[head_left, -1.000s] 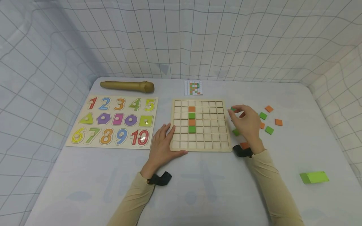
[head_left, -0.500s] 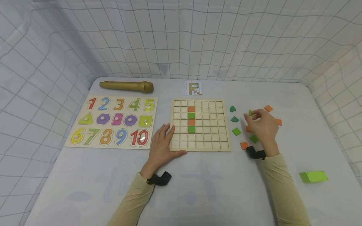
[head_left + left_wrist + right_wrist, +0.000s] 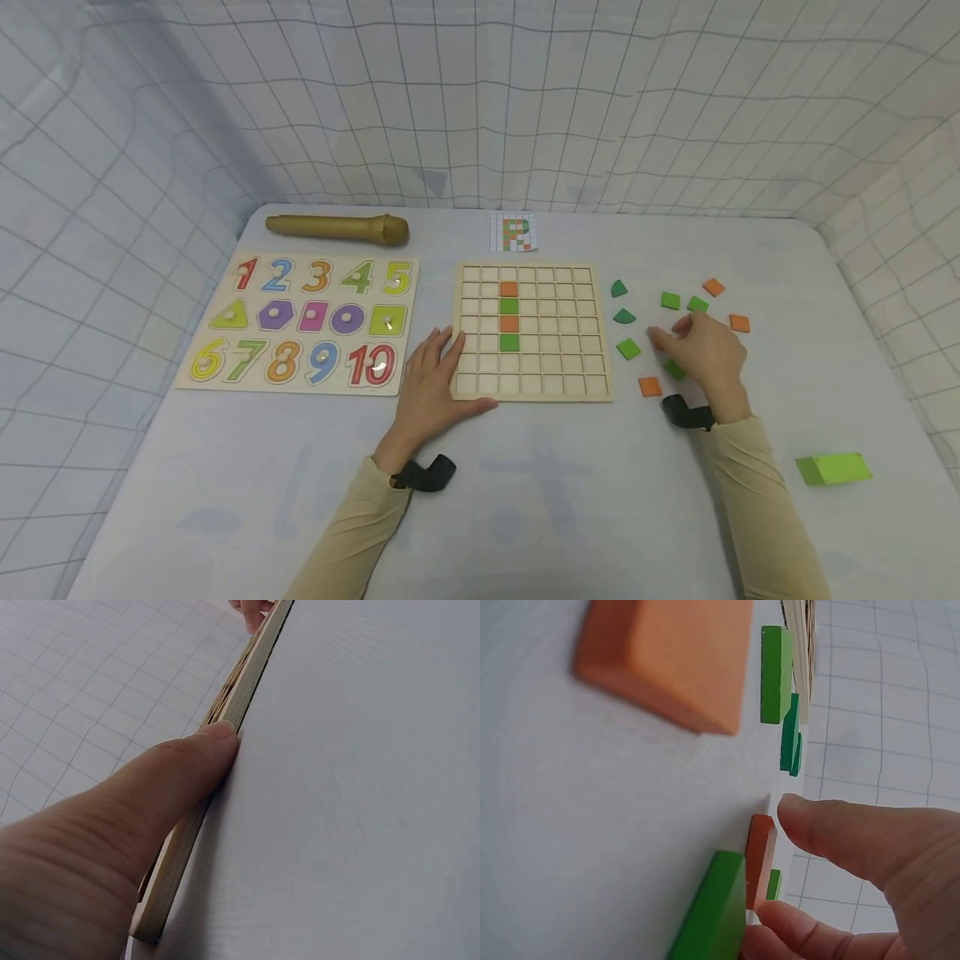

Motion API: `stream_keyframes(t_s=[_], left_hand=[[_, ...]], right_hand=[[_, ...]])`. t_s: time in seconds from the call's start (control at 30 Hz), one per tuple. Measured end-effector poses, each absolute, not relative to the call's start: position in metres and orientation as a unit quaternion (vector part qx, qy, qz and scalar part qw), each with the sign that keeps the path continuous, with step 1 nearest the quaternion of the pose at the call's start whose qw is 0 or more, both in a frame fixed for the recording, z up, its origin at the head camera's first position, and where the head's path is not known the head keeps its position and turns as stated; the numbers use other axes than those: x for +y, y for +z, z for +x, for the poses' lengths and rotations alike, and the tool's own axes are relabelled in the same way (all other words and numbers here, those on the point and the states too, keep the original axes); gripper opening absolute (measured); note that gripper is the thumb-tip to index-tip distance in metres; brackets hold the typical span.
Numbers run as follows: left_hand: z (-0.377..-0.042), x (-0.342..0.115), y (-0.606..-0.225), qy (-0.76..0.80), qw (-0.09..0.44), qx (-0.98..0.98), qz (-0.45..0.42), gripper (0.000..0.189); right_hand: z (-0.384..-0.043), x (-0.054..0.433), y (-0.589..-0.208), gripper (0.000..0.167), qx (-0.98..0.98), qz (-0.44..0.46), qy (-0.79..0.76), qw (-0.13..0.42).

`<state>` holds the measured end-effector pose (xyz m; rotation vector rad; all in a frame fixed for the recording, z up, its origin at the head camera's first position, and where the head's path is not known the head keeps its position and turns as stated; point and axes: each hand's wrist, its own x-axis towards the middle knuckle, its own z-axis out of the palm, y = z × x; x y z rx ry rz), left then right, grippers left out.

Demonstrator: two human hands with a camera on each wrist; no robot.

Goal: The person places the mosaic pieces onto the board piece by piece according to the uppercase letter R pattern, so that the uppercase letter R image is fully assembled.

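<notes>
My left hand (image 3: pixel 427 392) rests with spread fingers at the near left corner of a wooden grid board (image 3: pixel 551 393). In the left wrist view, its thumb (image 3: pixel 180 765) lies against the board's edge. Orange and green square tiles (image 3: pixel 509 306) alternate down one column of the grid. My right hand (image 3: pixel 705 350) is low over the loose tiles at the right. The right wrist view shows its thumb and fingertips around an orange tile (image 3: pixel 760 859), with a gap at the thumb; the head view hides that tile. A green tile (image 3: pixel 675 369) lies partly under the hand.
Loose green tiles (image 3: pixel 628 349), orange tiles (image 3: pixel 739 322) and dark green quarter-rounds (image 3: pixel 624 317) lie around the right hand. A pattern card (image 3: pixel 513 232) is behind the board. Left are a number puzzle (image 3: pixel 296 325) and brown microphone (image 3: pixel 337 227); a green block (image 3: pixel 834 469) is right.
My right hand has moved right from the dark green quarter-rounds, passed a green tile, and come nearer to me over an orange tile. My left hand has stayed at the board's corner.
</notes>
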<state>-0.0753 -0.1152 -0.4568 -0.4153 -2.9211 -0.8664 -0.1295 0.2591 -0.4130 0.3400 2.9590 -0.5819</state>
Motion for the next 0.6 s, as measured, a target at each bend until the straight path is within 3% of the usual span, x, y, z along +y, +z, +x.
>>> stream_keyframes(t_s=[0.6], left_hand=[[-0.0762,-0.1149,-0.4564,-0.276,0.027,-0.951,-0.133,0.106]], right_hand=[[-0.1295,0.2597,-0.416,0.037,0.962,0.115,-0.246,0.026]])
